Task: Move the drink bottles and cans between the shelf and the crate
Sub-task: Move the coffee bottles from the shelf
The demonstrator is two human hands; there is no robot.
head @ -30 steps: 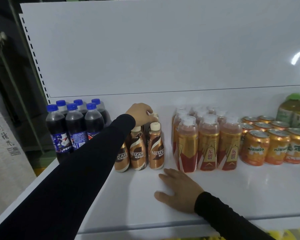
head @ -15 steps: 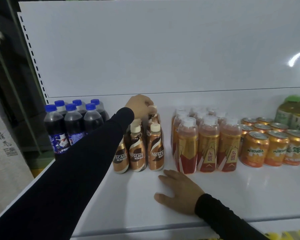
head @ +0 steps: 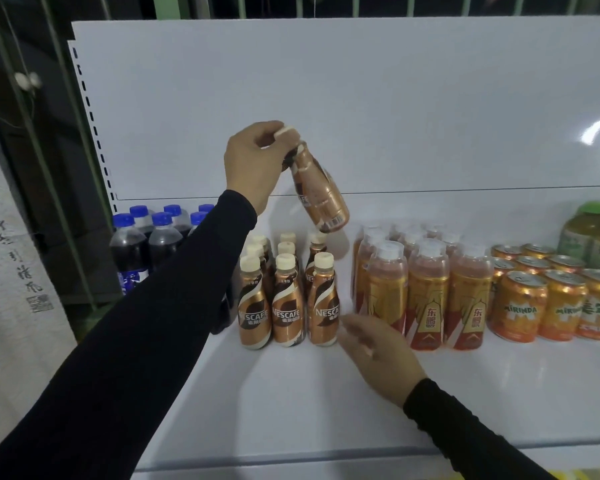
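— Nescafé bottle [head: 317,188]: where is it?
— Above the shelf [head: 291,403] group, left hand [head: 253,164] pinching its cap; body hangs tilted down-right.
— And the right hand [head: 378,351]?
— Fingers spread, holding nothing, near the front-row bottles [head: 288,299].

This looks like a shop — a white metal display shelf [head: 326,393] carries drinks lined up by brand: cola bottles [head: 142,251] at 9 o'clock, coffee bottles [head: 284,299] at centre, orange cans [head: 548,303] at 3 o'clock.
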